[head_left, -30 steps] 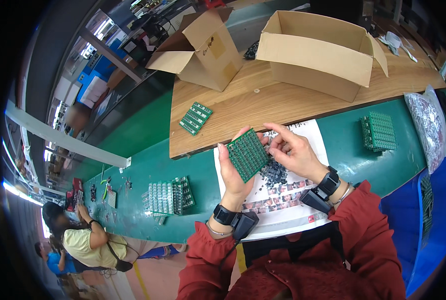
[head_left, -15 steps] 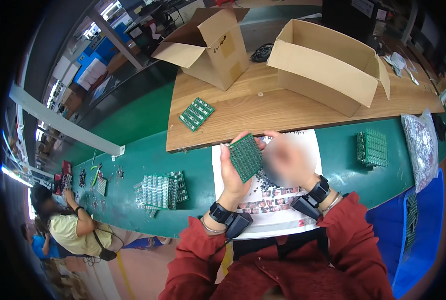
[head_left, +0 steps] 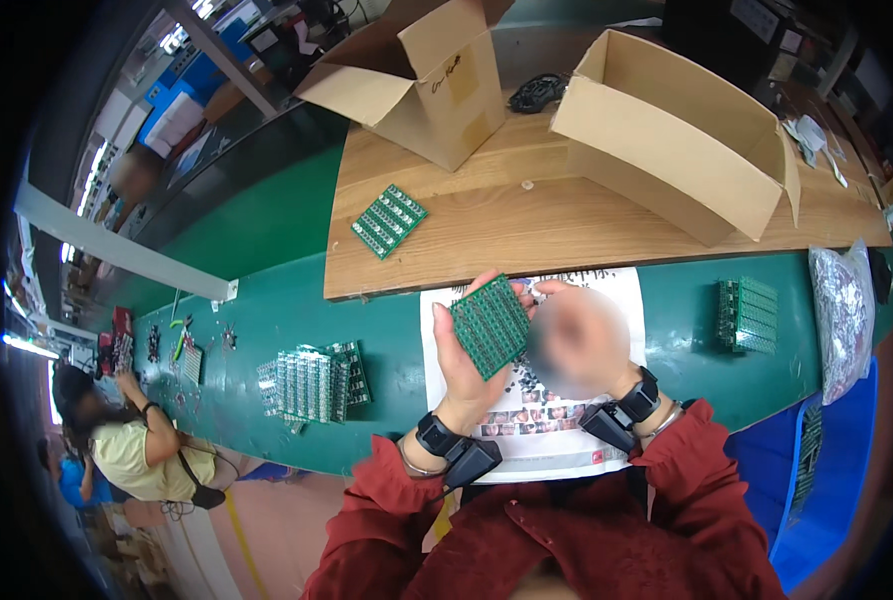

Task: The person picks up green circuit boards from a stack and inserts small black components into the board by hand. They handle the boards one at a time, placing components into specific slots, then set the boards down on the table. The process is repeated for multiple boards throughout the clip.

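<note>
A green circuit board [head_left: 491, 327], covered in rows of small parts, lies tilted in my left hand [head_left: 458, 375], whose thumb and fingers grip its edges. Close to the board's right edge is my right hand [head_left: 586, 345], mostly blurred, with its visible fingertips drawn together. Whatever is between those fingertips is too small to name. Beneath both hands a printed white sheet [head_left: 546, 462] covers part of the green table, and small dark pieces [head_left: 528, 382] are scattered on it.
Stacked circuit boards [head_left: 311, 385] sit to the left, another stack [head_left: 748, 315] to the right. One board [head_left: 390, 221] lies on the wooden top [head_left: 486, 215], below two open cardboard boxes [head_left: 456, 110] [head_left: 666, 150]. A filled plastic bag [head_left: 841, 325] is far right. Another person [head_left: 151, 455] works at left.
The board in my left hand has turned slightly and faces me more. My right hand stays beside it, its fingertips nearer the board's upper right edge. The whole view has shifted a little.
</note>
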Available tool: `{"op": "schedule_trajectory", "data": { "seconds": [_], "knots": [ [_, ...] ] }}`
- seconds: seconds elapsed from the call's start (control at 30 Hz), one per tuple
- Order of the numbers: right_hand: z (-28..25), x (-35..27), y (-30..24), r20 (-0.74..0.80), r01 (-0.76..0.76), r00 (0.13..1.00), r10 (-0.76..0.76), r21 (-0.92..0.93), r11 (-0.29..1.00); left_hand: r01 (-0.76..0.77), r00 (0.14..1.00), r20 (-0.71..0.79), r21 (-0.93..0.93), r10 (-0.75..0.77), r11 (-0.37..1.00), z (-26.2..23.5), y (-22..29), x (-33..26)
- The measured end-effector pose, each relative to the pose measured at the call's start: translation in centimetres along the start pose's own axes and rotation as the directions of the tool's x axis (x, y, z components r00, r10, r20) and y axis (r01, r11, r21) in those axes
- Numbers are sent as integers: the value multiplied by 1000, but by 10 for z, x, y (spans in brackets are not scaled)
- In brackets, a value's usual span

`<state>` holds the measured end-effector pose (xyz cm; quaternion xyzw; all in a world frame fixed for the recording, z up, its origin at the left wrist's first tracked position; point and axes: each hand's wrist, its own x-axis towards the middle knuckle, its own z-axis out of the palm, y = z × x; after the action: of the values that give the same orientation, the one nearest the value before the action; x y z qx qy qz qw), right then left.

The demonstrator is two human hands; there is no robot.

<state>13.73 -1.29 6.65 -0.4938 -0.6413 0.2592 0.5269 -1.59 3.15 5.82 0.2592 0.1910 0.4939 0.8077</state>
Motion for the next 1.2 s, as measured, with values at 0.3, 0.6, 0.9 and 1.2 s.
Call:
{"op": "schedule_trajectory", "data": {
  "seconds": [0.3, 0.6, 0.9, 1.2],
  "knots": [
    [7, 1, 5, 70, -45, 997, 44, 24, 999, 12, 1000, 24, -27, -12, 1000, -5, 2, 4],
    [5, -1, 12, 91, -35, 995, 30, 55, 998, -19, 998, 58, 79, 15, 997, 1, 1, 1],
    [6, 2, 2, 36, 51, 998, -47, -119, 992, -30, 999, 49, 131, 24, 991, 2, -2, 1],
    [4, 4, -4, 164, 232, 970, -181, -393, 890, -138, 990, 48, 172, 132, 975, -2, -12, -1]
  ]
}}
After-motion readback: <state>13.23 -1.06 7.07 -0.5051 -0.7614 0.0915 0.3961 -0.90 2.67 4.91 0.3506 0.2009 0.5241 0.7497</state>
